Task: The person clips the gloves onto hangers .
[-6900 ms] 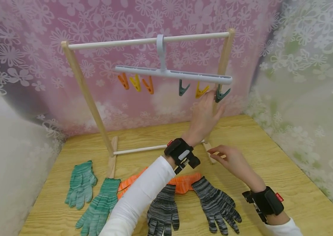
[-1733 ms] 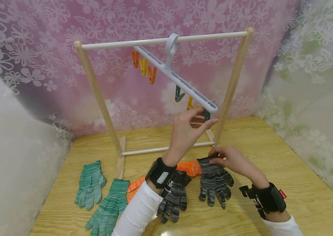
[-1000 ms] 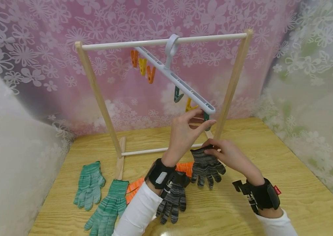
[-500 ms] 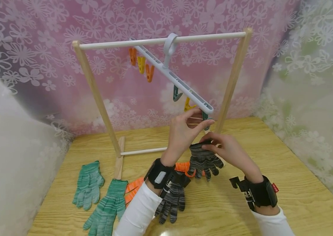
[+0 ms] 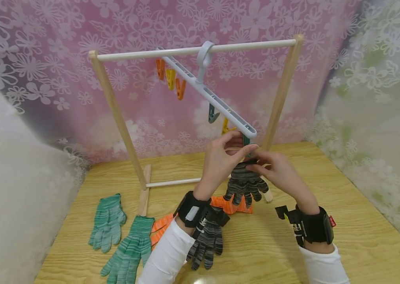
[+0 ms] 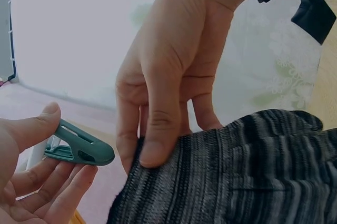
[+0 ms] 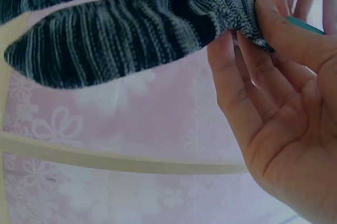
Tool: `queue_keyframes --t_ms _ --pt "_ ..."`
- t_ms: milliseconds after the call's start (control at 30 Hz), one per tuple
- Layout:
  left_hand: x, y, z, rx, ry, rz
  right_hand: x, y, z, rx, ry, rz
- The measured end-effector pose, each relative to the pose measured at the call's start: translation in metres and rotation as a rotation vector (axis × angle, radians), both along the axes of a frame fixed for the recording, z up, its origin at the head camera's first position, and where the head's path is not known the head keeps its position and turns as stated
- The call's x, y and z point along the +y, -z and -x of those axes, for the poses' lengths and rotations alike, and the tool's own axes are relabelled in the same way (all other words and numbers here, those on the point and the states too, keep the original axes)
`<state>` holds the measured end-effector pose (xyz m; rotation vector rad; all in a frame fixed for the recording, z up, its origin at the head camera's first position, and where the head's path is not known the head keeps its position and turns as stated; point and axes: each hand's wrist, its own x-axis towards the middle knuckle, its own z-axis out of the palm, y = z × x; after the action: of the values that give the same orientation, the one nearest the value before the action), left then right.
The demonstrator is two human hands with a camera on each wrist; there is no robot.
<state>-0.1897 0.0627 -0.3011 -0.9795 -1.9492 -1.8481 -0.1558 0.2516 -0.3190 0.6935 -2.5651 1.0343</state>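
– One gray-black glove (image 5: 245, 183): where?
– Hanging from the right hand (image 5: 278, 172), which pinches its cuff (image 6: 163, 176) between thumb and fingers. Cuff's just below the green clip (image 6: 87, 146), no contact visible.
– Left hand (image 5: 217, 159)?
– Pinching that clip under the hanger's (image 5: 217, 100) near end.
– Step?
– Lining cuff up for clipping, I'd say; not clipped yet.
– Next move?
– Probably cuff edge into the clip's jaws, left hand freeing it after.
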Motion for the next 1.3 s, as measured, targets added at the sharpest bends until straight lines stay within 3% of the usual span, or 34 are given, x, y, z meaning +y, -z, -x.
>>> queue_keyframes --t_ms 267,867,1300 --pt "0.0019 -0.0008 0.0019 0.018 -0.019 -0.002 0.0035 -0.0065 -0.0026 0.043 0.032 -0.014" --pt "0.0013 0.0007 0.0042 0.027 -0.101 0.047 0.0067 -0.0047 -0.0023 0.098 0.088 0.020" --pt "-0.0008 0.0000 0.0055 0.020 -0.127 0.083 0.0046 -0.0013 -0.0007 0.136 0.109 0.038"
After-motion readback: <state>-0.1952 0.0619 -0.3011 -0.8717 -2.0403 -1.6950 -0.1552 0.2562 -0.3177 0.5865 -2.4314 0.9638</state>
